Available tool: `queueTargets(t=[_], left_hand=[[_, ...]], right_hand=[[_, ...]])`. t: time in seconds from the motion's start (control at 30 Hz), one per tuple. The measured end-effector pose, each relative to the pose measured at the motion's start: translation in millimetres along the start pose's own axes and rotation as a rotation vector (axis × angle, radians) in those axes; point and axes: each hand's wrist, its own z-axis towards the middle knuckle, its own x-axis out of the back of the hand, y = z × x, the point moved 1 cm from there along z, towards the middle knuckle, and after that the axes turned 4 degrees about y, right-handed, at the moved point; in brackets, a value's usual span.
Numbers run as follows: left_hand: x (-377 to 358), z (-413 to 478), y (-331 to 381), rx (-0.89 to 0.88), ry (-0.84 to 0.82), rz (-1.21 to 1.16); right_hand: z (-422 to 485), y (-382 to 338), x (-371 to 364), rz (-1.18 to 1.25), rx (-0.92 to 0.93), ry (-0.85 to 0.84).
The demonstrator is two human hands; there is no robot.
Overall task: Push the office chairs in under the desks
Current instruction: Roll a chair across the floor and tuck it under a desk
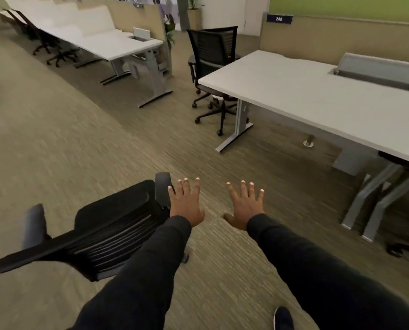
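Note:
A black mesh office chair stands loose on the carpet at the lower left, its backrest toward me and its armrests pointing away. My left hand hovers flat with fingers spread beside the chair's right armrest, holding nothing. My right hand is spread open over bare carpet, apart from the chair. A second black chair sits at the left end of the white desk on the right, its base partly under the desktop.
A long row of white desks with several dark chairs tucked under runs along the far left. Grey desk legs stand at the right, with a chair base behind them. My shoe shows at the bottom.

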Motion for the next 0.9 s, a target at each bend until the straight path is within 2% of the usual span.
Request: queueTargets(t=[0.2, 0.33, 0.63, 0.9], left_hand=[[18.0, -29.7, -83.7, -0.045, 0.036, -0.003], [18.3, -53.8, -131.5, 0.005, 0.024, -0.024], [12.6, -116.0, -201.5, 0.176, -0.021, -0.168], [3.4, -157.9, -248.7, 0.22, -0.054, -0.136]], right_hand=[[-16.9, -113.8, 1.8, 0.062, 0.015, 0.037], [-29.1, -165.1, 1.6, 0.046, 0.06, 0.062], [-76.6, -216.3, -5.7, 0.028, 0.094, 0.039], [-106.4, -260.8, -19.7, 0.029, 0.097, -0.013]])
